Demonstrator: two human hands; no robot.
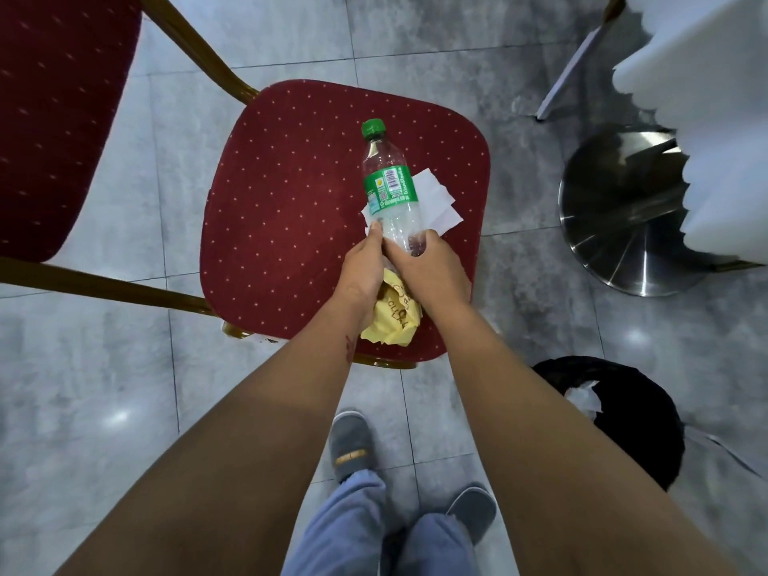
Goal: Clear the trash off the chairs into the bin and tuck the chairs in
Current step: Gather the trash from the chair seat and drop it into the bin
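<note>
A clear plastic bottle (388, 189) with a green cap and green label lies on the red dotted chair seat (282, 209), on top of white paper scraps (434, 197). My right hand (430, 270) is shut around the bottle's base. My left hand (361, 272) is right beside it, its thumb against the bottle and its fingers curled on a crumpled yellow wrapper (395, 322) near the seat's front edge. The fingers of both hands are partly hidden. A black bin (648, 442) stands on the floor at the lower right with white tissue (584, 399) inside.
The chair's red backrest (54, 118) and gold frame (104, 286) are at the left. A chrome table base (619, 239) and a white tablecloth (715, 130) stand at the right. Grey tiled floor surrounds the chair; my feet in grey slippers (351, 444) are just in front.
</note>
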